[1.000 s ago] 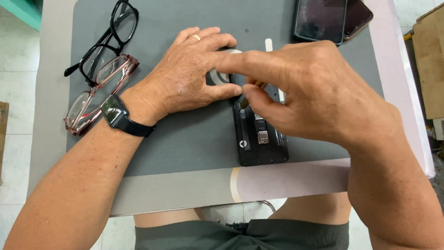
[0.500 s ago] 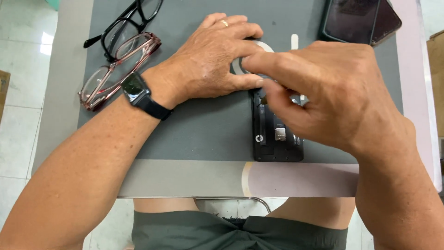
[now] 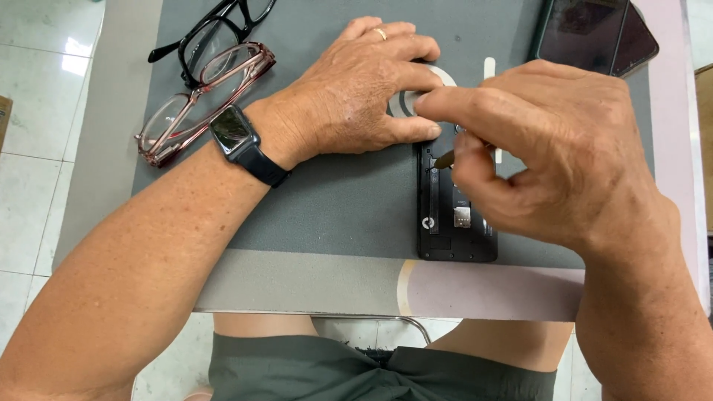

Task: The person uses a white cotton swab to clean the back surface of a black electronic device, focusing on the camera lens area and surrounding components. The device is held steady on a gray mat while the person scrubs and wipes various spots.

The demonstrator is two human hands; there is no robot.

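left hand (image 3: 356,96) – lay flat, fingers spread, on top end of open black phone (image 3: 454,223) | right hand (image 3: 549,163) – fingers pinched small tool (image 3: 445,158) over phone | phone on grey mat (image 3: 334,200), tabletop | two glasses (image 3: 200,82) nearby

An opened black phone (image 3: 454,223) lies flat on the grey mat, long axis running away from the viewer, back cover off so that its dark inner board and a small metal card slot show. Its near end sits just short of the mat's front edge; its far end is hidden under the hands. A thin dark tool (image 3: 444,159), tilted, has its tip touching the phone's upper interior. A white ring (image 3: 445,76) lies just beyond the phone's far end, partly covered.
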